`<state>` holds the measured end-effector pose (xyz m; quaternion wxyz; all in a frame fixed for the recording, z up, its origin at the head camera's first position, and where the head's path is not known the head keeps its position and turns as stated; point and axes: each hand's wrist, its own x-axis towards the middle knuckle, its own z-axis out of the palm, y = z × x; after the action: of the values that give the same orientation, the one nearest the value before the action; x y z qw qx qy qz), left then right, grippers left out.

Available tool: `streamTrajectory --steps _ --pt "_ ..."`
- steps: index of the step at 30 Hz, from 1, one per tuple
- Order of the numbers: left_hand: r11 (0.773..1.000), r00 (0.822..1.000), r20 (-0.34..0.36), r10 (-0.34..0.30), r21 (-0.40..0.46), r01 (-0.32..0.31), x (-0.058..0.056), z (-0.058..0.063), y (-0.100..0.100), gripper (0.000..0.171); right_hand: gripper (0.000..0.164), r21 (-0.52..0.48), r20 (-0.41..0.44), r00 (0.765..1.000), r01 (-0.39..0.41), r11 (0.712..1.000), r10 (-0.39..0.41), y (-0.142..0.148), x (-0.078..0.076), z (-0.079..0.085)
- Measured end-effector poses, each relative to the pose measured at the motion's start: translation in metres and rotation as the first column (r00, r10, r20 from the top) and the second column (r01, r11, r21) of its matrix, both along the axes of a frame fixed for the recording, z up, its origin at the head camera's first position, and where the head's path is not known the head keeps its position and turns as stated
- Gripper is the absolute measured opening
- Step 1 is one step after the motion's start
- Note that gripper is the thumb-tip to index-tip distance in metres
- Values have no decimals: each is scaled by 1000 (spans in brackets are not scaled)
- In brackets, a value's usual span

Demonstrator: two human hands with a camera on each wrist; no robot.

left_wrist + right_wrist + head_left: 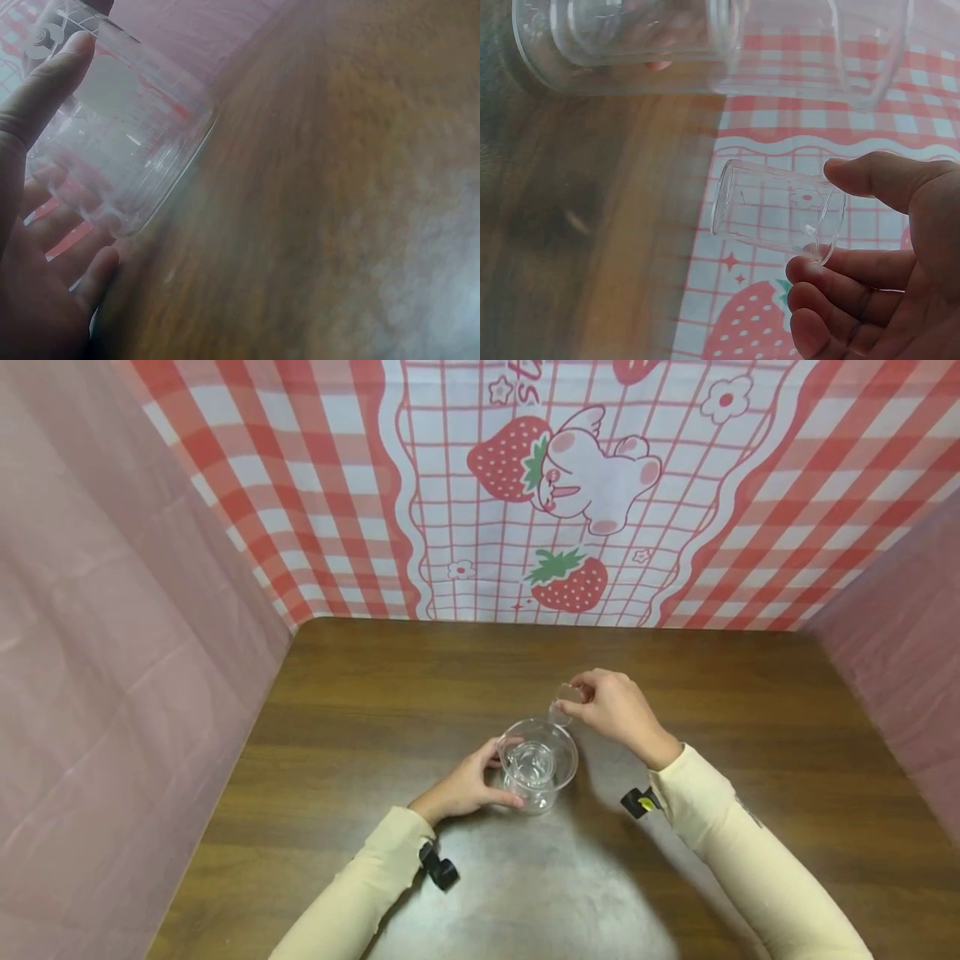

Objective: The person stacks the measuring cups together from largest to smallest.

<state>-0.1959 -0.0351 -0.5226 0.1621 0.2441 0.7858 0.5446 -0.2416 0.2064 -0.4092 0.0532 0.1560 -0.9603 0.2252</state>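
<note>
My left hand (467,787) holds a large clear cup (562,752) by its side, thumb and fingers around the wall. The cup stands on the table, and a smaller clear vessel (532,764) sits nested inside it. In the left wrist view the thumb lies along the large cup's wall (112,150). Just beyond the large cup's far right rim, my right hand (617,706) pinches a small clear cup (570,693) near its rim. The right wrist view shows this small cup (776,210) between thumb and fingertips, seemingly with nothing in it, apart from the large cup (810,52).
The brown wooden table (360,710) ends at a red-and-white checked cloth (330,485) with strawberry prints. Pink curtains (112,652) hang at both sides. A black strap-on device (438,867) sits on each wrist.
</note>
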Motion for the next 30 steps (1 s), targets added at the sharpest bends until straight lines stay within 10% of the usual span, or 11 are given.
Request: streamTrajectory --steps 30 --pt "1000 1000 -19 -3 -8 3 1 1 0 87 30 -19 -104 994 -25 1000 23 -7 14 31"
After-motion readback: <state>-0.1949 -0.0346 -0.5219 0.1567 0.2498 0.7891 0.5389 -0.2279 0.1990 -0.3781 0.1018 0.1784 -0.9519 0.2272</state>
